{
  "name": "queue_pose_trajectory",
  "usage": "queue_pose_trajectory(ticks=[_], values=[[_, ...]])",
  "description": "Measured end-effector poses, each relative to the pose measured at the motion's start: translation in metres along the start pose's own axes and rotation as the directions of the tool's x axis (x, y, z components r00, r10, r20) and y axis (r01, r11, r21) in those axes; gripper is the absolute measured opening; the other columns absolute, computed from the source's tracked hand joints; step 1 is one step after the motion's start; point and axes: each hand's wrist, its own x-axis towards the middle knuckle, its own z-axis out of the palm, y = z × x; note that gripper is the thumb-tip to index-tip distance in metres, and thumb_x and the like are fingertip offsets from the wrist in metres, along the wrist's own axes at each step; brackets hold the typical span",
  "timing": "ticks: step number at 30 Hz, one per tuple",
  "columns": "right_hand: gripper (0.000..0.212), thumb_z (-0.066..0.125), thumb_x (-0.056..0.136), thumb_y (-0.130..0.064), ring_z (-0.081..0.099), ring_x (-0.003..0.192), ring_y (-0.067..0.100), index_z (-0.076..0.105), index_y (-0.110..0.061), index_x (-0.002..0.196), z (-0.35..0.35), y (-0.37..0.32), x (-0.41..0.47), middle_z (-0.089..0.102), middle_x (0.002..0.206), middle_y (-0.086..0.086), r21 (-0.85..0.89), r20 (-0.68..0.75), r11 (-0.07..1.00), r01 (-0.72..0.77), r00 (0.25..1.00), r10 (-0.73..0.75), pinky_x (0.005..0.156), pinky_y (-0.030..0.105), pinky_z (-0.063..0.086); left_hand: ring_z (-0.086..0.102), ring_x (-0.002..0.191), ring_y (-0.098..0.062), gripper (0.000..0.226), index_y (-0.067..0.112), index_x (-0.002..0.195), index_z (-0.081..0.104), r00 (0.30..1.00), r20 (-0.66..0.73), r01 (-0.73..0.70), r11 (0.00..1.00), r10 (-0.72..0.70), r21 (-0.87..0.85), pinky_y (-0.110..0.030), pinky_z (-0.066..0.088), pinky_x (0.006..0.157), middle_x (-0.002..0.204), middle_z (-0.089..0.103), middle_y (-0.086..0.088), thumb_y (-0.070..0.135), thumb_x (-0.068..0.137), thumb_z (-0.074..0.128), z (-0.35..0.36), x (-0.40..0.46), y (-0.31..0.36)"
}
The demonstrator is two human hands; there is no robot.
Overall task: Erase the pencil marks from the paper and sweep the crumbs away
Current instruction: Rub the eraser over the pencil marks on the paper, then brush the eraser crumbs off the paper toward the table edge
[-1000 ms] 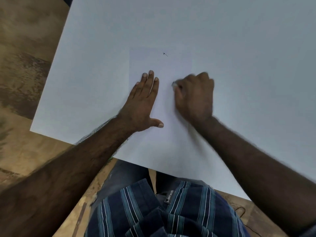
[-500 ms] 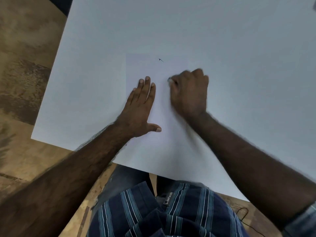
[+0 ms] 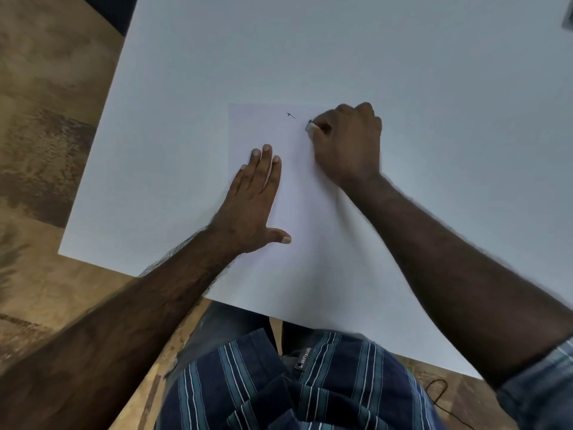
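Note:
A white sheet of paper (image 3: pixel 297 187) lies on the white table (image 3: pixel 434 88). Near the sheet's top edge there is one small dark pencil mark (image 3: pixel 290 115). My left hand (image 3: pixel 252 200) presses flat on the paper's left half, fingers straight and together, thumb out to the right. My right hand (image 3: pixel 348 144) is curled around a small white eraser (image 3: pixel 310 126), whose tip pokes out at the left of the fist and sits on the paper just right of and below the mark. Crumbs are too small to make out.
The table's near edge (image 3: pixel 310 318) runs diagonally just above my lap and striped shirt (image 3: pixel 294 386). Its left edge borders brown patterned floor (image 3: pixel 46 150). A thin black cable (image 3: pixel 437 395) lies on the floor at lower right. A grey object (image 3: pixel 568 20) shows at the top right corner.
My right hand with the eraser has moved up the paper toward the pencil mark. My left hand stays flat on the sheet.

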Motion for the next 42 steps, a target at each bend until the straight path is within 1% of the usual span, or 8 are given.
queue_pose_trajectory(ticks=[4, 9, 12, 17, 21, 28, 35, 42], values=[[0.025, 0.068, 0.1, -0.044, 0.071, 0.089, 0.014, 0.084, -0.025, 0.099, -0.016, 0.015, -0.04, 0.078, 0.094, -0.013, 0.343, 0.195, 0.924, -0.169, 0.975, 0.106, 0.087, 0.029, 0.055, -0.028, 0.16, -0.03, 0.146, 0.01, 0.168, -0.014, 1.0, 0.008, 0.002, 1.0, -0.002, -0.021, -0.041, -0.01, 0.131, 0.173, -0.031, -0.011, 0.071, 0.075, 0.081, 0.008, 0.002, 0.0], [0.011, 0.079, 0.1, -0.028, 0.069, 0.081, -0.006, 0.085, -0.02, 0.098, -0.025, 0.007, -0.084, 0.081, 0.095, -0.015, 0.705, 0.505, 0.44, -0.557, 0.829, 0.24, 0.072, 0.01, 0.05, -0.021, 0.163, -0.027, 0.125, 0.01, 0.17, -0.001, 1.0, -0.018, -0.003, 0.997, 0.001, -0.078, -0.041, -0.005, 0.133, 0.176, -0.02, -0.012, 0.067, 0.087, 0.073, 0.01, 0.001, -0.009], [0.012, 0.072, 0.102, -0.022, 0.06, 0.078, 0.006, 0.084, -0.021, 0.099, -0.06, 0.014, -0.102, 0.078, 0.094, -0.009, 0.741, 0.572, 0.262, -0.619, 0.785, 0.238, 0.065, 0.019, 0.044, 0.011, 0.164, -0.03, 0.08, 0.001, 0.164, 0.03, 0.957, -0.283, -0.101, 0.985, 0.058, -0.141, -0.046, 0.012, 0.134, 0.175, 0.018, -0.017, 0.05, 0.105, 0.054, -0.003, -0.011, 0.016], [0.023, 0.065, 0.106, -0.021, 0.055, 0.08, 0.013, 0.082, -0.009, 0.116, -0.057, 0.015, -0.111, 0.076, 0.094, -0.004, 0.691, 0.676, 0.161, -0.704, 0.71, 0.199, 0.064, 0.026, 0.039, 0.06, 0.133, -0.012, 0.052, 0.012, 0.157, 0.05, 0.927, -0.374, -0.208, 0.84, 0.006, -0.502, -0.018, 0.044, 0.114, 0.15, 0.061, -0.001, 0.028, 0.109, 0.059, -0.011, -0.018, 0.035], [0.028, 0.059, 0.107, -0.017, 0.052, 0.074, 0.012, 0.079, -0.002, 0.121, -0.055, 0.015, -0.116, 0.072, 0.093, 0.0, 0.63, 0.753, 0.143, -0.763, 0.645, 0.129, 0.06, 0.025, 0.037, 0.065, 0.11, -0.006, 0.044, 0.014, 0.144, 0.065, 0.925, -0.363, -0.3, 0.796, 0.11, -0.525, -0.018, 0.051, 0.096, 0.122, 0.07, 0.005, 0.027, 0.102, 0.069, -0.012, -0.014, 0.042], [0.028, 0.068, 0.106, -0.027, 0.051, 0.073, 0.012, 0.076, -0.002, 0.117, -0.056, 0.011, -0.128, 0.068, 0.089, -0.001, 0.603, 0.797, 0.034, -0.797, 0.604, 0.032, 0.062, 0.026, 0.036, 0.068, 0.091, -0.002, 0.026, 0.026, 0.115, 0.081, 0.92, -0.391, -0.246, 0.727, -0.035, -0.642, -0.014, 0.05, 0.082, 0.097, 0.072, 0.017, 0.028, 0.09, 0.082, -0.009, -0.018, 0.043], [0.017, 0.077, 0.099, -0.026, 0.059, 0.08, 0.013, 0.085, -0.013, 0.108, -0.051, -0.005, -0.133, 0.083, 0.101, 0.005, 0.753, 0.625, 0.116, -0.648, 0.759, 0.185, 0.07, 0.028, 0.046, 0.075, 0.094, -0.007, 0.03, 0.03, 0.118, 0.077, 0.864, -0.197, -0.093, 0.237, -0.463, -0.967, -0.021, 0.059, 0.086, 0.102, 0.081, 0.008, 0.015, 0.093, 0.08, 0.006, -0.037, 0.07], [0.015, 0.083, 0.095, -0.022, 0.068, 0.075, 0.002, 0.085, -0.01, 0.104, -0.044, -0.023, -0.134, 0.083, 0.095, 0.004, 0.795, 0.525, 0.203, -0.572, 0.816, 0.243, 0.072, 0.019, 0.052, 0.076, 0.086, -0.014, 0.011, 0.016, 0.107, 0.081, 0.747, 0.058, -0.108, -0.207, -0.662, -0.972, -0.025, 0.059, 0.078, 0.096, 0.083, -0.003, 0.014, 0.097, 0.076, 0.015, -0.039, 0.08]])
